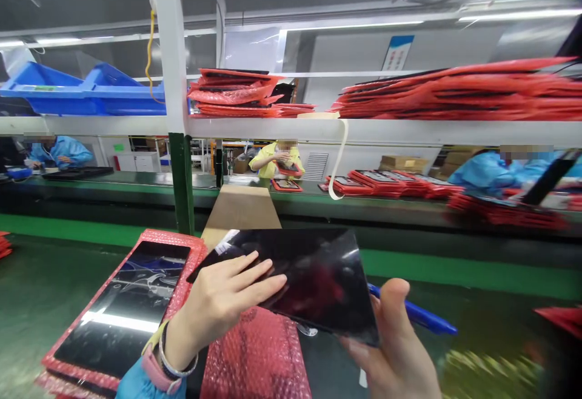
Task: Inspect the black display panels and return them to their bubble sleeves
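Observation:
A glossy black display panel is tilted up in front of me, above the bench. My right hand grips its lower right corner, thumb raised at the edge. A blue pen-like stick passes behind that thumb; whether the fingers hold it is hidden. Across the panel's left part lies my left hand, its visible fingers stretched out flat on the glass and its thumb out of sight. Beneath the panel is a red bubble-wrap bag. Another black panel rests on red bubble wrap at the left.
A cardboard piece lies beyond the panel. The shelf overhead carries blue bins and stacks of red-wrapped panels. A green post rises behind the bench. People work across the line, one in yellow.

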Demonstrator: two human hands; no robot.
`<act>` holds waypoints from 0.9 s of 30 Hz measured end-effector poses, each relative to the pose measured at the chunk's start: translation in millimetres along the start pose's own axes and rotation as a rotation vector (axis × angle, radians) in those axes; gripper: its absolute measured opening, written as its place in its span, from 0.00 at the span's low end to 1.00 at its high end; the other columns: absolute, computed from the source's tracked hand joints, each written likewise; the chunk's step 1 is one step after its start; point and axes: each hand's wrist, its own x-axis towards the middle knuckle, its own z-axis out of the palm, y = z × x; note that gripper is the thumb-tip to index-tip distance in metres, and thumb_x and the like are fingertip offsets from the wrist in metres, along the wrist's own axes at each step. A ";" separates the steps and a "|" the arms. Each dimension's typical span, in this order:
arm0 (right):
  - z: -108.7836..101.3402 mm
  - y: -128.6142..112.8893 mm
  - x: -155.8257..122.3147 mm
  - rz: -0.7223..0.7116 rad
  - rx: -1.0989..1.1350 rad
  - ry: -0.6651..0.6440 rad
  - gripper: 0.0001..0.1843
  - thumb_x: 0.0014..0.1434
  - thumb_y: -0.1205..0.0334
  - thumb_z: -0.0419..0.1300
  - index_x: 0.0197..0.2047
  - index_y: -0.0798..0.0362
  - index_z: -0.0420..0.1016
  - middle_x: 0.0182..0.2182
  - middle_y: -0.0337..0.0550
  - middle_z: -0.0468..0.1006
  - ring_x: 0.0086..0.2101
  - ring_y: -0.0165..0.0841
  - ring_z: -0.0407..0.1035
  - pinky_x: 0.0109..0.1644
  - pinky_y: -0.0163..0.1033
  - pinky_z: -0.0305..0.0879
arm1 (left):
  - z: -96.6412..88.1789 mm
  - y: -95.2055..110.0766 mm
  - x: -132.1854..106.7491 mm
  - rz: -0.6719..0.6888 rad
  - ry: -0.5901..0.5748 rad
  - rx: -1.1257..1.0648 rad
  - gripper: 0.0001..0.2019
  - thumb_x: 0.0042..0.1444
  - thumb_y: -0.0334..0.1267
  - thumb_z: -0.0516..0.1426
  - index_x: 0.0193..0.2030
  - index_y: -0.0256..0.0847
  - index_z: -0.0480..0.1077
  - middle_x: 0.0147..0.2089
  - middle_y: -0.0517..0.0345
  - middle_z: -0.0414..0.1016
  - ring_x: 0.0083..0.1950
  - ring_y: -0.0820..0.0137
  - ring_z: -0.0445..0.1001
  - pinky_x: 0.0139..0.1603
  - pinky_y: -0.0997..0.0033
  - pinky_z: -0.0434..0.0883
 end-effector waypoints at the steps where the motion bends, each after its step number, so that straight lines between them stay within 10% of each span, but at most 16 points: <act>1: -1.8 1.0 1.2 0.008 0.012 0.042 0.23 0.37 0.35 0.73 0.28 0.45 0.84 0.33 0.49 0.86 0.46 0.54 0.78 0.53 0.61 0.71 | 0.3 -1.5 0.8 0.031 -0.005 0.061 0.16 0.66 0.27 0.49 0.55 0.37 0.73 0.51 0.48 0.82 0.57 0.59 0.77 0.55 0.59 0.77; 7: -16.9 13.6 9.5 0.043 0.044 0.033 0.14 0.39 0.53 0.78 0.30 0.45 0.84 0.33 0.43 0.87 0.33 0.44 0.81 0.46 0.52 0.77 | -1.4 14.6 15.6 0.007 0.028 0.034 0.14 0.65 0.27 0.50 0.52 0.32 0.73 0.49 0.41 0.82 0.55 0.57 0.78 0.55 0.54 0.76; 15: -21.8 27.4 4.5 -0.209 -0.201 -0.062 0.12 0.52 0.49 0.69 0.40 0.41 0.82 0.35 0.43 0.86 0.40 0.47 0.80 0.47 0.52 0.77 | -10.3 52.4 17.8 -0.218 0.026 -0.487 0.16 0.58 0.22 0.58 0.49 0.44 0.77 0.44 0.51 0.85 0.52 0.59 0.81 0.58 0.59 0.74; 20: -18.7 25.1 -3.1 -0.241 -0.236 -0.042 0.31 0.48 0.41 0.70 0.55 0.40 0.77 0.48 0.49 0.83 0.43 0.51 0.79 0.47 0.53 0.77 | -4.9 49.9 11.7 -0.643 0.328 -0.439 0.11 0.58 0.24 0.59 0.38 0.47 0.75 0.35 0.60 0.82 0.38 0.68 0.81 0.41 0.71 0.76; 27: -39.8 22.9 -12.5 -0.310 -0.174 0.039 0.21 0.46 0.36 0.68 0.41 0.37 0.84 0.34 0.46 0.85 0.36 0.54 0.80 0.40 0.58 0.77 | -6.0 37.8 21.7 -1.171 0.421 -0.742 0.09 0.63 0.43 0.57 0.33 0.44 0.66 0.21 0.68 0.67 0.20 0.77 0.67 0.23 0.79 0.66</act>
